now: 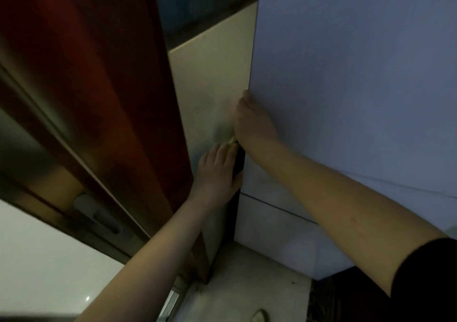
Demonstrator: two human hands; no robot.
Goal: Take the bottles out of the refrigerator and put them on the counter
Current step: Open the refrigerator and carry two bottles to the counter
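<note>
A tall pale refrigerator fills the right side, its doors closed. My right hand grips the left edge of the upper door, fingers curled round the edge. Just below, my left hand rests against the dark side edge of the lower door, fingers straight and pointing up, thumb on the door front. No bottle is in view; the inside of the refrigerator is hidden.
A dark red wooden door frame stands close on the left, with a cream wall between it and the refrigerator. A lever handle shows lower left. Pale floor lies below.
</note>
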